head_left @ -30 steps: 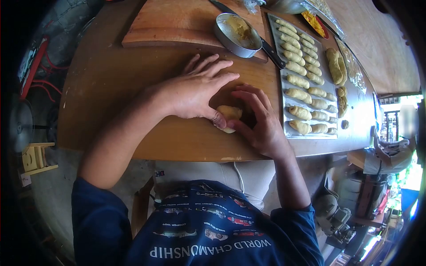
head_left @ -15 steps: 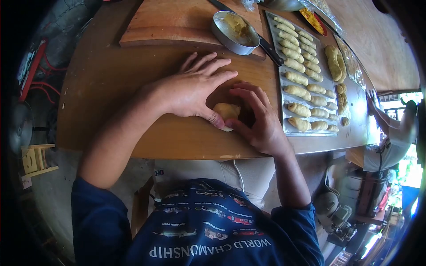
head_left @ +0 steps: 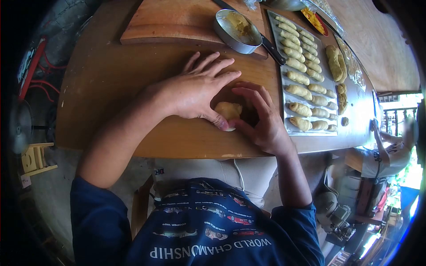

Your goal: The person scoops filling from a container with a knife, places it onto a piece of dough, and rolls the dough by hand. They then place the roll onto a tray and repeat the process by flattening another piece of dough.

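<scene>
A small piece of dough point(head_left: 228, 110) lies on the wooden table near its front edge, between my hands. My left hand point(head_left: 199, 91) has its fingers spread and raised away from the dough; only its thumb touches the dough's near side. From the right, my right hand point(head_left: 262, 117) curls round the dough, its thumb pressing the near edge beside the left thumb. The right hand's inner side is partly in shadow. Just to the right, a tray point(head_left: 288, 126) holds rows of rolled dough pieces point(head_left: 298, 91).
Behind my hands are a wooden board point(head_left: 177, 22), a round tin point(head_left: 244, 46) with yellowish paste, and a knife point(head_left: 274, 51). Larger dough point(head_left: 335, 62) lies beyond the tray, near a dish of yellow filling point(head_left: 314, 21). Another person point(head_left: 388, 155) is at the table's far right.
My hands stay on the dough almost unmoved, and the view has shifted slightly. The other person at the right has changed posture, with the arms now nearer the table's end.
</scene>
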Demonstrator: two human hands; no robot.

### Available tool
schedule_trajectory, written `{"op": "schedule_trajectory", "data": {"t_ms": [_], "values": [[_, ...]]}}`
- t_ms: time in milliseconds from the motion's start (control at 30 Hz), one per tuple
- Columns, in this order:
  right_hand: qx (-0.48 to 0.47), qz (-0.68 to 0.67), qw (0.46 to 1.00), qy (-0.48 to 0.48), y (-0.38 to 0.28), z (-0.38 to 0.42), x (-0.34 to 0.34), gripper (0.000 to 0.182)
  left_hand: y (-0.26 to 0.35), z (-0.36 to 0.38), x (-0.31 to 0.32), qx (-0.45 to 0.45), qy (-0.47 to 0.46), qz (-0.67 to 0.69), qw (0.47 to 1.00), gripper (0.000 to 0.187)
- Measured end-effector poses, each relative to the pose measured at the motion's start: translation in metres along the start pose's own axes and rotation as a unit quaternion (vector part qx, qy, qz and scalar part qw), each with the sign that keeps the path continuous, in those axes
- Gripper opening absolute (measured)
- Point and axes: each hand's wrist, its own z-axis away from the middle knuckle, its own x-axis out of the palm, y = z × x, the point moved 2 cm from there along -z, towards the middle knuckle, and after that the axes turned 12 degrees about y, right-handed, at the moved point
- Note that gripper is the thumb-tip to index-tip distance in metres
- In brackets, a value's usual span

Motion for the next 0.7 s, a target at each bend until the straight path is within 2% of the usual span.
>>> {"op": "schedule_trajectory", "data": {"t_ms": [200,367,600,700], "values": [[0.024,-0.020,0.999,-0.010,0.0007,-0.0010,0.0007,0.071,-0.0025,0.0001,-0.0017,0.002,-0.012,0.008,1.000,0.140],[0.000,0.033,0.999,-0.022,-0.0041,-0.0019,0.0002,0.073,-0.0021,-0.0001,-0.0003,0.008,-0.012,0.014,1.000,0.139],[-0.039,0.041,0.998,-0.027,0.0017,-0.0024,-0.0008,0.076,-0.0028,0.0009,-0.0036,0.005,-0.009,0.012,1.000,0.134],[-0.007,0.016,1.000,-0.022,0.0015,-0.0009,0.0007,0.078,-0.0068,0.0003,0.0014,0.010,-0.007,0.018,1.000,0.133]]}}
